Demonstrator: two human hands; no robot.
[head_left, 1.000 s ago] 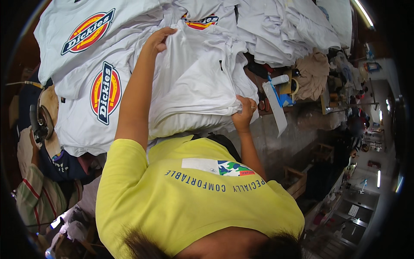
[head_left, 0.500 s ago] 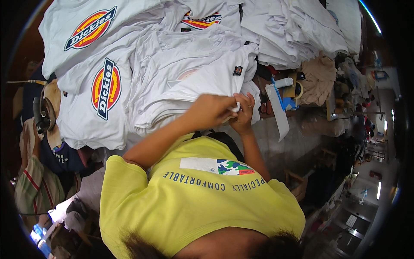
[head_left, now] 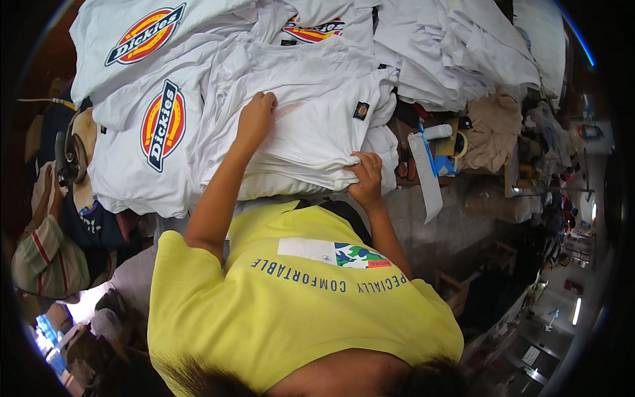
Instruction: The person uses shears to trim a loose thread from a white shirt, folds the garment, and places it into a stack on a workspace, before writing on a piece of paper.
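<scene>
A white T-shirt [head_left: 317,135] lies spread on top of a stack of similar shirts in front of me. Its cloth is creased, and a faint printed patch shows through. A small dark label [head_left: 361,110] sits near its right side. My left hand [head_left: 256,120] has its fingers curled closed on the shirt's left part, gathering the cloth. Near the front right corner, my right hand [head_left: 367,180] pinches the shirt's edge between thumb and fingers. Folds run across the cloth between both hands.
White shirts with a red, yellow and navy print [head_left: 163,126] lie on the left. A heap of white garments [head_left: 456,53] is at the back right. Beside it are a tape roll [head_left: 461,142], a white strip [head_left: 424,178] and beige cloth [head_left: 493,132]. A person in striped clothing [head_left: 49,261] is at far left.
My left hand has moved away from my right hand, up and left across the shirt. My right hand has lowered slightly and stays at the shirt's edge, which now lies flatter.
</scene>
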